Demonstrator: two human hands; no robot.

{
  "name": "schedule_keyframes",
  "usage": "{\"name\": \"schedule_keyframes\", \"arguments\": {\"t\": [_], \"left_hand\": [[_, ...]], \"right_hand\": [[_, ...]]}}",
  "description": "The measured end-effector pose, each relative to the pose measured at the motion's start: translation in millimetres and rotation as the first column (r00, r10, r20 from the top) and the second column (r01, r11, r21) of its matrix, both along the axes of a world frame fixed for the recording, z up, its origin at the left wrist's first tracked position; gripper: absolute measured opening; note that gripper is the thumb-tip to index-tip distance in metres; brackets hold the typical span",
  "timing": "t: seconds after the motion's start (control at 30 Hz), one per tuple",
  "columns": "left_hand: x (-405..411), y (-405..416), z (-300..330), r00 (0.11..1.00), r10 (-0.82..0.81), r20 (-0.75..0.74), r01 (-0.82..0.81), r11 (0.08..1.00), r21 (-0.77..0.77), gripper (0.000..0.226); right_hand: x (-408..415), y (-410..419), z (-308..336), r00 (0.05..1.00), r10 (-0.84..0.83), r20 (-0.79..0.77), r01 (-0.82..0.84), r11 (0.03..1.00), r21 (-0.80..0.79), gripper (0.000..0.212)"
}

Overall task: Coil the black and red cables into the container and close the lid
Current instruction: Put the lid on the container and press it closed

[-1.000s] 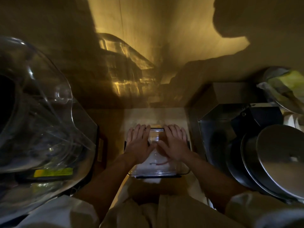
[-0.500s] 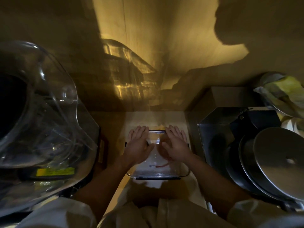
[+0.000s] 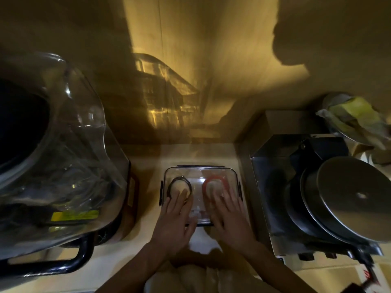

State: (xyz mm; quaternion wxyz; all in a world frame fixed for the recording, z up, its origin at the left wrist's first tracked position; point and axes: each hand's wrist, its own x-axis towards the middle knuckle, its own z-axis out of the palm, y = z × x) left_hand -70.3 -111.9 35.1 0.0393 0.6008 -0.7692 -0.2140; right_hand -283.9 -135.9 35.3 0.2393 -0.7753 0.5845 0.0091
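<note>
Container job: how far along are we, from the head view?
Done: the black cable coil and red cable coil lie side by side inside the clear rectangular plastic container, and its transparent lid appears to be on. In hand: the left hand and right hand lie flat on the lid's near half. Left: confirming the dark side latches, whose state I cannot tell.

Hidden, cropped, blurred bits

Both hands motion-blurred: left hand [image 3: 173, 220], right hand [image 3: 230, 220] cover the container [image 3: 200, 172] near edge at 6 o'clock; lid latches unreadable; clear jug [image 3: 63, 157] cropped at 9 o'clock; yellow label [image 3: 75, 215] text illegible
</note>
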Motion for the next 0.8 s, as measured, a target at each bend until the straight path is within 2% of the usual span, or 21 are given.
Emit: {"name": "schedule_keyframes", "arguments": {"t": [0.1,0.4,0.47,0.57,0.7,0.8], "left_hand": [[4,13,6,0.998,-0.053,0.04,0.053,0.999,-0.007,0.066],[17,32,16,0.98,-0.146,0.135,0.149,0.989,-0.008,0.062],[16,25,17,0.977,-0.142,0.156,0.138,0.99,0.039,0.066],[17,11,10,0.988,-0.115,0.108,0.103,0.989,0.104,0.071],[18,-11,5,0.992,-0.084,0.097,0.076,0.993,0.085,0.071],[19,-31,6,0.994,-0.056,0.09,0.047,0.994,0.104,0.069]], "right_hand": [[-8,18,1,0.999,0.026,-0.046,-0.026,1.0,0.01,0.071],[-15,36,-2,0.983,0.09,-0.16,-0.079,0.994,0.078,0.082],[-17,29,-4,0.979,0.107,-0.171,-0.095,0.993,0.076,0.082],[-16,16,-4,0.98,0.112,-0.162,-0.103,0.993,0.064,0.081],[-11,-9,-1,0.983,0.102,-0.155,-0.1,0.995,0.021,0.081],[-8,-31,2,0.982,0.116,-0.151,-0.109,0.993,0.05,0.085]]}}
